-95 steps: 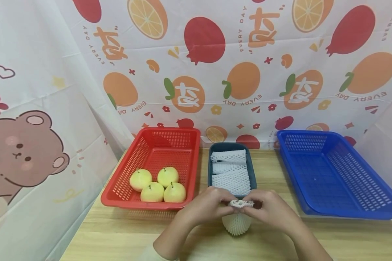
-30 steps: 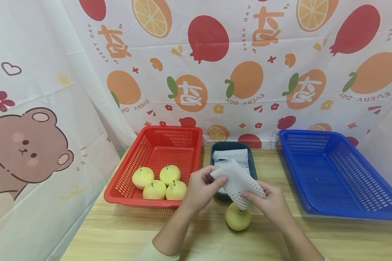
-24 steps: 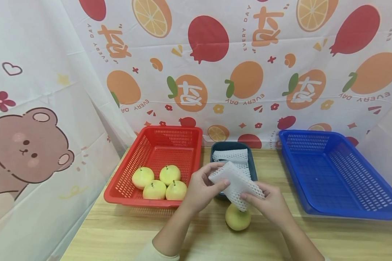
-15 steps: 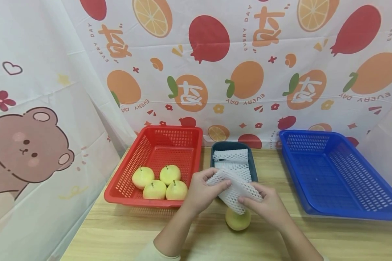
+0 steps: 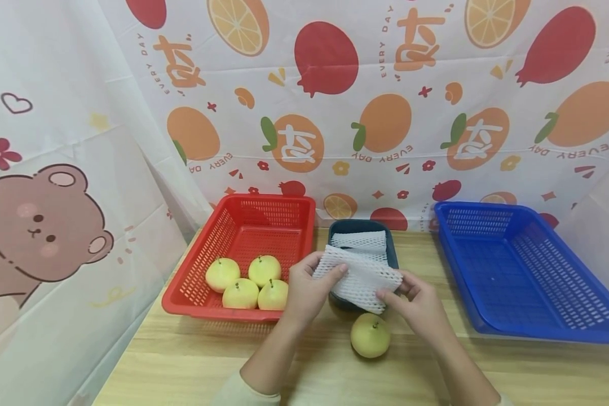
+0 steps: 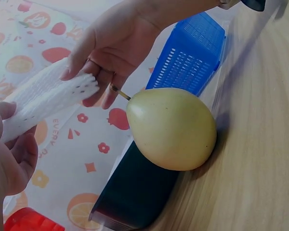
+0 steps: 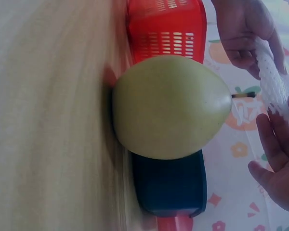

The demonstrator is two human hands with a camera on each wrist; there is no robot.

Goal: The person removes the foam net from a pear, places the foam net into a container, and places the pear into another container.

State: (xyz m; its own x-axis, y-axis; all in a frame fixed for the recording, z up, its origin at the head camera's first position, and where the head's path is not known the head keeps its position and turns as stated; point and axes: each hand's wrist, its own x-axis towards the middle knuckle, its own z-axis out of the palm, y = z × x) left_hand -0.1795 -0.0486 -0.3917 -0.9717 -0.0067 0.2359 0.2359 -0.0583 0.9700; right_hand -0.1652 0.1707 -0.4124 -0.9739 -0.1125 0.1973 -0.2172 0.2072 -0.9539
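Observation:
A white foam net sleeve [image 5: 357,279] is stretched flat between both hands, in front of and above a dark teal container. The left hand [image 5: 307,290] pinches its left end between thumb and fingers. At the other end the right hand [image 5: 420,304] pinches the lower right corner. Just below the sleeve a bare yellow-green pear [image 5: 370,336] stands stem up on the wooden table, touched by neither hand. In the left wrist view the pear [image 6: 172,129] looms large, with the sleeve [image 6: 50,98] held apart from its stem. The right wrist view also shows the pear [image 7: 171,107] uncovered.
More foam net sleeves [image 5: 360,241] lie in the dark teal container [image 5: 392,256] behind the hands. To the left, a red basket [image 5: 304,248] holds several yellow pears [image 5: 241,294]. A blue basket [image 5: 492,282] stands at the right. Printed cloth [image 5: 335,124] hangs behind the table.
Earlier both hands held the net's bunched opening, with the net around the pear. Now the net is off the pear. Over the last half second the sleeve has risen and levelled, uncovering the pear's top.

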